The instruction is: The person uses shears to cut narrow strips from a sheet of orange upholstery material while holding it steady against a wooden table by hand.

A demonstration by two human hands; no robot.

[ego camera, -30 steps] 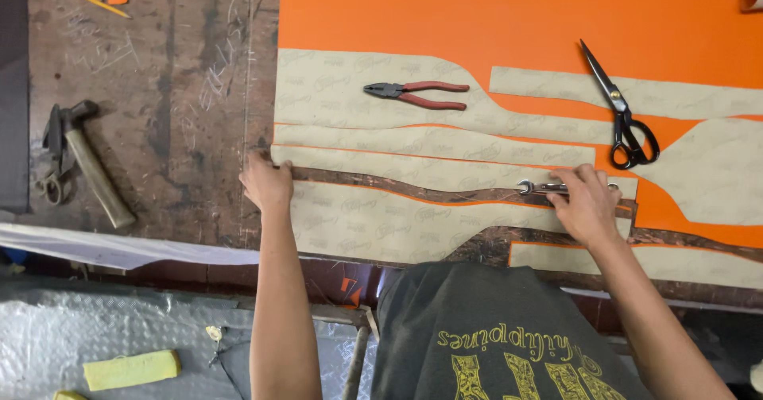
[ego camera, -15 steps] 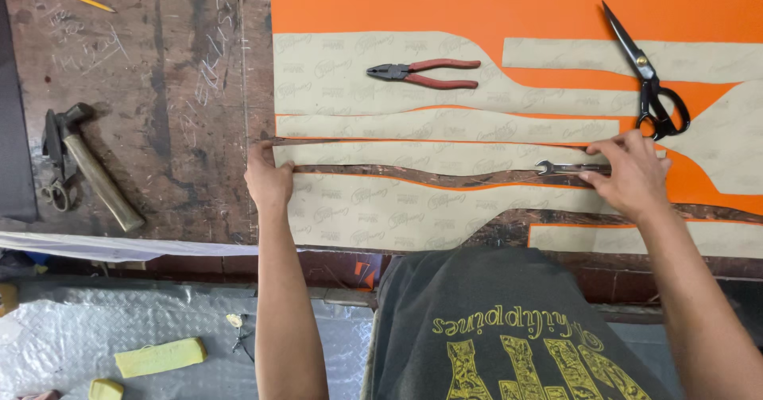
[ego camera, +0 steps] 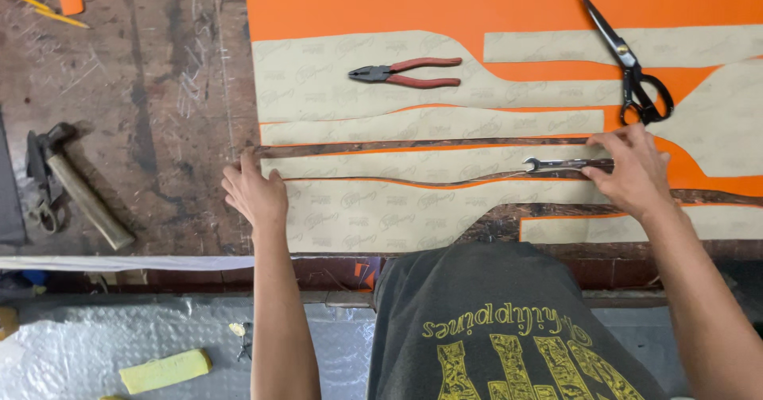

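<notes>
Just the one camera, strapped to my head, looking almost straight down at the surface (ego camera: 159,130) in front of me. It's close enough that my forearms and shirt fill the bottom, with floor showing past the near edge.

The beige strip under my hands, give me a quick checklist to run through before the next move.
1. Left hand pressing the left end of the beige strip: ok.
2. Right hand on the right end, fingers on the wrench lying there: ok.
3. Strip lying flat along the orange sheet: ok, no lifted part visible.
4. Scissors close above the right hand, blades shut: ok, but near.
5. Pliers lying apart from the strip: ok.
6. Hammer off on the bare table, away from both hands: ok.
</notes>
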